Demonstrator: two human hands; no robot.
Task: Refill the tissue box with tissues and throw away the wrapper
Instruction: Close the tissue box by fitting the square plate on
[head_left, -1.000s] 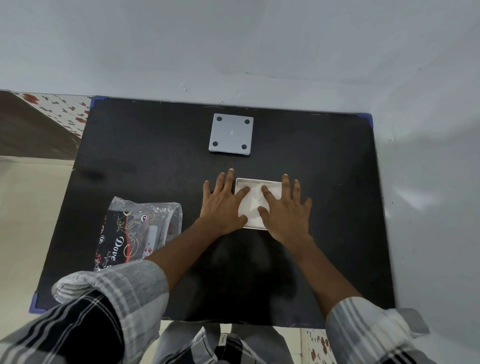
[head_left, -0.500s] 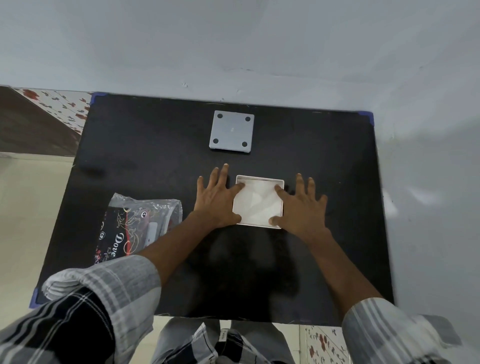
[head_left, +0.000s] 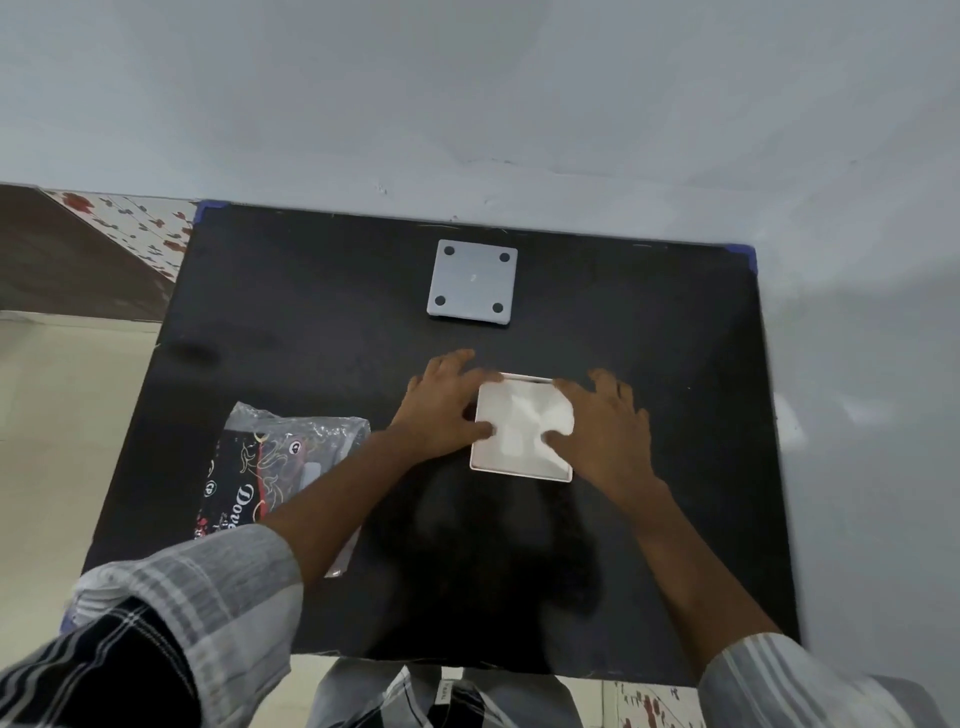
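Note:
A square white tissue box (head_left: 522, 465) lies open-side up in the middle of the black table (head_left: 322, 332), with white tissues (head_left: 524, 421) filling it. My left hand (head_left: 441, 408) rests on the box's left edge, thumb on the tissues. My right hand (head_left: 608, 426) rests on its right edge, thumb and forefinger pressing the tissues. The grey box lid (head_left: 472, 282) lies bottom up farther back, showing dark round feet. The black printed plastic wrapper (head_left: 270, 462) lies at the left, partly under my left forearm.
A pale wall stands right behind the table and along its right side. Blue corner guards (head_left: 749, 255) mark the far corners. Beige floor and a patterned tile strip (head_left: 135, 228) lie to the left.
Both hands moved outward from the tissue pile to the box's sides, then the thumbs came back onto the tissues. The tissues look flatter in the box.

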